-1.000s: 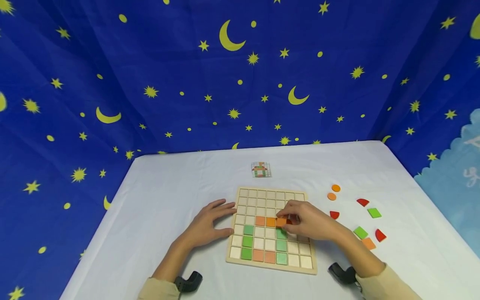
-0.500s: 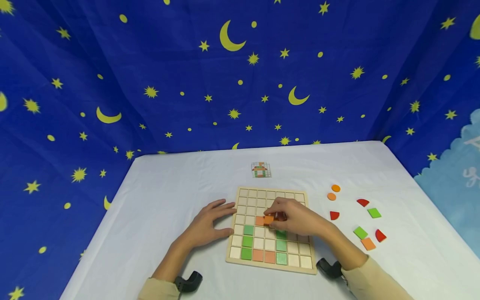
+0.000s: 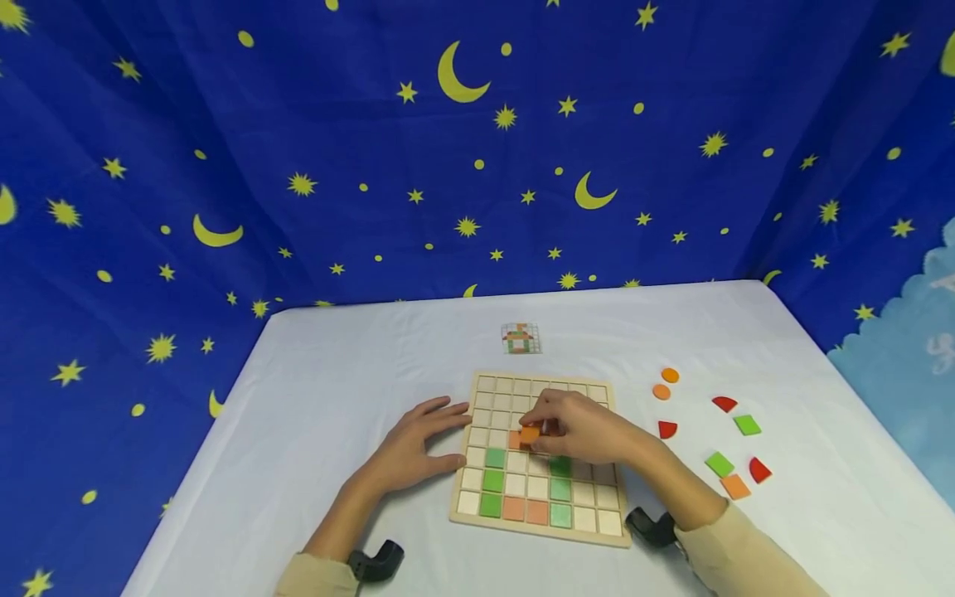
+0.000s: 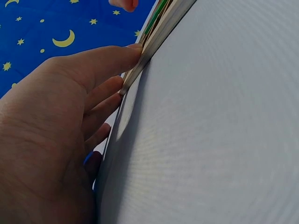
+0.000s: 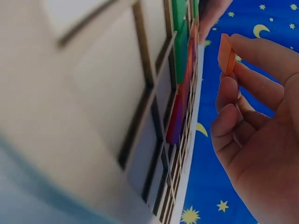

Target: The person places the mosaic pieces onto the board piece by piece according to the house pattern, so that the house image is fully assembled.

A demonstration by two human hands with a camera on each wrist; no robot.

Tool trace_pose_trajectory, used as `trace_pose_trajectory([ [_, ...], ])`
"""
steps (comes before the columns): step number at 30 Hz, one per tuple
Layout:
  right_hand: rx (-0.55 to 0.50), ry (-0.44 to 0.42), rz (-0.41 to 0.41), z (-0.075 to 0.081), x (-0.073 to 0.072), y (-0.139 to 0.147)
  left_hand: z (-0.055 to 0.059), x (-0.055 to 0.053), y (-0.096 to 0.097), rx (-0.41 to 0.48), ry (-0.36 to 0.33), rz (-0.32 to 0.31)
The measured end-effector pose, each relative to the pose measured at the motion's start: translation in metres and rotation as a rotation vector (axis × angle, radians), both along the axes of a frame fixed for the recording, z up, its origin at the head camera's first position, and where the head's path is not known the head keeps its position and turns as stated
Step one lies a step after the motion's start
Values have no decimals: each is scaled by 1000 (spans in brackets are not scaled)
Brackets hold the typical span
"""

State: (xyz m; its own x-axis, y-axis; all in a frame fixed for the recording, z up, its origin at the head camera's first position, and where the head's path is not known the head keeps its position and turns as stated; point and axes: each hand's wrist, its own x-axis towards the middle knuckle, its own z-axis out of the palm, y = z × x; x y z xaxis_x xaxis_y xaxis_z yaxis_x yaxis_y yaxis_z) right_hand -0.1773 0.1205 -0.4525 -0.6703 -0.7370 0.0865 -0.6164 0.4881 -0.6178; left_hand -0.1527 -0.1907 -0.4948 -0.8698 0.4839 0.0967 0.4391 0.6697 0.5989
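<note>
A light wooden grid board lies on the white table, with green, salmon and orange tiles in some of its cells. Above its middle, my right hand pinches an orange square tile between thumb and fingers; the right wrist view shows this tile held clear of the board. A red tile sits in the grid in that view, hidden behind the hand in the head view. My left hand rests by the board's left edge, fingers spread and touching the rim; its thumb lies against the edge.
Right of the board lie loose pieces: two orange discs, several red quarter-round pieces, green squares and an orange square. A small pattern card lies beyond the board. A blue star-printed curtain encloses the table.
My right hand has moved left across the board, carrying the orange tile, and now holds it near the salmon tile. The left hand has stayed in place.
</note>
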Motion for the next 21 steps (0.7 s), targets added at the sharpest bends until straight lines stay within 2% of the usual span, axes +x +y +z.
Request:
trace_pose_trajectory([
  [17,35,32,39,-1,-12,-22,-2,-3,-1,-22,11,-7],
  [21,34,27,58,-6,-16,-26,-3,-3,-1,-25,16,-6],
])
